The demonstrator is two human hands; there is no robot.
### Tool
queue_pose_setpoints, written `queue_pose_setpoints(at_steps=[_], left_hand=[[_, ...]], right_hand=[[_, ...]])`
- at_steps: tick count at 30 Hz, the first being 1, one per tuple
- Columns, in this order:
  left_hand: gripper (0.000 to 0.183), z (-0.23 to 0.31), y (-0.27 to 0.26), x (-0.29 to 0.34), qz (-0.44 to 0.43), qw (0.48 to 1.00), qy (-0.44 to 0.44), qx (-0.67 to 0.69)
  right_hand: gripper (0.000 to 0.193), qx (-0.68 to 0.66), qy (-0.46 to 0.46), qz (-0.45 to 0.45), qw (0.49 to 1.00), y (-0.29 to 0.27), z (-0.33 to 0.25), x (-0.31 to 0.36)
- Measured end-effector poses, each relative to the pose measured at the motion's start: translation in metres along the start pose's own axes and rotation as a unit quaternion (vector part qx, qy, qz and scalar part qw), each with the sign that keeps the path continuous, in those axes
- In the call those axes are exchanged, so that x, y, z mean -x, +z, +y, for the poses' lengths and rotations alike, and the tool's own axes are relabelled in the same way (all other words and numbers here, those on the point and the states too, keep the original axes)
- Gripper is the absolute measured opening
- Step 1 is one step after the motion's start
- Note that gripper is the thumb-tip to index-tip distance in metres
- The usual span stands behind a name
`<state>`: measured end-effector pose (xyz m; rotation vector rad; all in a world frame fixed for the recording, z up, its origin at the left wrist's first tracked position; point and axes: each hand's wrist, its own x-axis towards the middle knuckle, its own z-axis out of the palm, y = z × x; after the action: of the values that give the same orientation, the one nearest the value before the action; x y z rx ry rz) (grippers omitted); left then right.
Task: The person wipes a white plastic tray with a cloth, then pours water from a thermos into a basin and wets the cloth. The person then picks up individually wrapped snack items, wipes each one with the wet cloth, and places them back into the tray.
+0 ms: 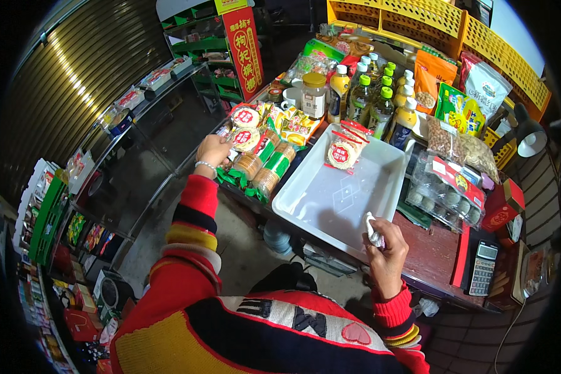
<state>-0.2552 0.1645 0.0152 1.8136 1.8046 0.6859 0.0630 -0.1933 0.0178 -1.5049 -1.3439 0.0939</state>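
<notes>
My left hand (213,151), with a bracelet at the wrist, is at the left edge of the snack pile. Its fingers are closed at the rim of a clear packet of round pale crackers (245,139) with a red label; some fingertips are hidden. A similar cracker packet (246,116) lies just beyond. Beside it are green-banded packs of round biscuits (275,163). My right hand (386,252) pinches a crumpled white tissue (374,229) over the near right corner of a white plastic tray (299,209). Inside the tray's far end lie red-edged cracker packets (343,153).
Behind the tray stand capped drink bottles (380,112) and a jar with a yellow lid (313,96). To its right are a clear egg carton (442,193), bagged nuts (445,137), a calculator (482,268) and a black lamp (530,134). Glass shelving (131,162) stands at left.
</notes>
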Motion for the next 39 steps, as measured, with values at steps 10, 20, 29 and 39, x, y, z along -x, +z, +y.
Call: queue_pose_setpoints(at_steps=[10,20,29,39], left_hand=[[0.032,0.001,0.006,0.001,0.004,0.989,0.005,0.150],[0.030,0.060,0.006,0.064,-0.075,0.777,0.056,0.622],[0.031,0.116,0.058,0.136,-0.216,0.644,0.034,0.733],[0.040,0.157,0.095,0.254,-0.356,0.627,0.080,0.688]], right_hand=[[0.037,0.012,-0.013,0.006,1.000,0.000,-0.001,0.001],[0.035,0.014,-0.015,0.008,1.000,-0.003,-0.002,0.001],[0.037,-0.143,0.089,0.048,0.985,-0.006,0.005,0.005],[0.047,0.095,-0.235,0.121,0.960,0.017,-0.040,-0.034]])
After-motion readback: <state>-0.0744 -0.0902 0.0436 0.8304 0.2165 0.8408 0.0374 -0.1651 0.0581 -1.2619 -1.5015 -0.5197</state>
